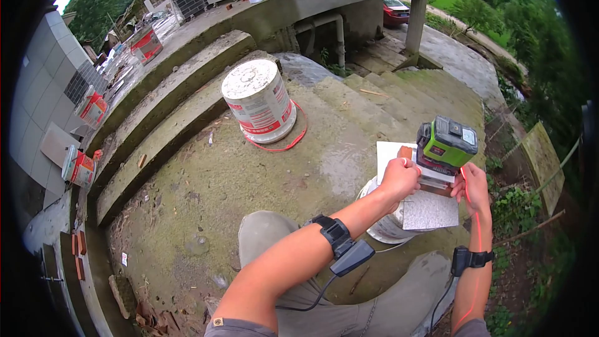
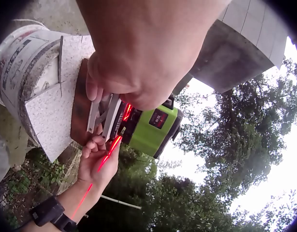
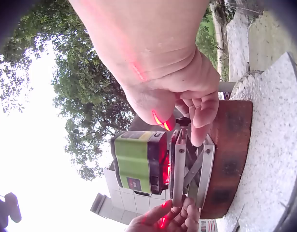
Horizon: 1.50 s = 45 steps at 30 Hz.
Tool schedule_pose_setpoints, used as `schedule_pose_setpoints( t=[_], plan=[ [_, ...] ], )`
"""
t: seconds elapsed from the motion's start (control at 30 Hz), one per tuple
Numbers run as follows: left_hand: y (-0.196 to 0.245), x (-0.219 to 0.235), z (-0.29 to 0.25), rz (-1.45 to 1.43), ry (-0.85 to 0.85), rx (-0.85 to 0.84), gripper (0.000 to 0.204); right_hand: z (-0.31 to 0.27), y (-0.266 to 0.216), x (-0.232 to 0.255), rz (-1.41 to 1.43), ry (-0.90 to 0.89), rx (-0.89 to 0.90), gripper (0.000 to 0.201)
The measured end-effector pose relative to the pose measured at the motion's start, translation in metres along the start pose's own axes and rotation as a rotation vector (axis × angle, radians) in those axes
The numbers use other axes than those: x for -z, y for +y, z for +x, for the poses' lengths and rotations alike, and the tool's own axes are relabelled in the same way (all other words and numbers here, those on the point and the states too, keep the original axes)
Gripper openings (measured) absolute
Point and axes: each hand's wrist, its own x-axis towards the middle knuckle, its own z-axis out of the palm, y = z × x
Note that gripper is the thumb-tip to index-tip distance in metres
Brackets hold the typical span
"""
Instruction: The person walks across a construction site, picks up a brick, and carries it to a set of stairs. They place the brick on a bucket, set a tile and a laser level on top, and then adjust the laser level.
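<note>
Head view: green laser level sits on a metal scissor stand, stand on a brown block, block on a speckled stone tile atop a white bucket, right of centre. Left hand grips the stand's left side, fingers curled. Right hand touches the stand's right side; red laser line runs down the right forearm. Second bucket stands far left on the concrete, well apart.

Left wrist view: left hand closes on the stand; right hand's fingers pinch its lower edge.

Right wrist view: right hand pinches the stand's knob; level just beside, brown block against the tile.
</note>
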Motion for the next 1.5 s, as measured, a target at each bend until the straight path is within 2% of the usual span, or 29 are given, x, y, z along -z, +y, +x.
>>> schedule_pose_setpoints(
  t=[0.9, 1.5],
  plan=[
    [-0.006, 0.0, 0.006, -0.007, 0.004, -0.014, 0.012, 0.006, 0.01, 0.003, 0.014, -0.001, 0.01, 0.037],
    [0.002, 0.002, 0.001, 0.016, 0.015, 0.002, 0.013, 0.003, 0.0, 0.003, 0.0, -0.035, -0.044, 0.04]
  ],
)
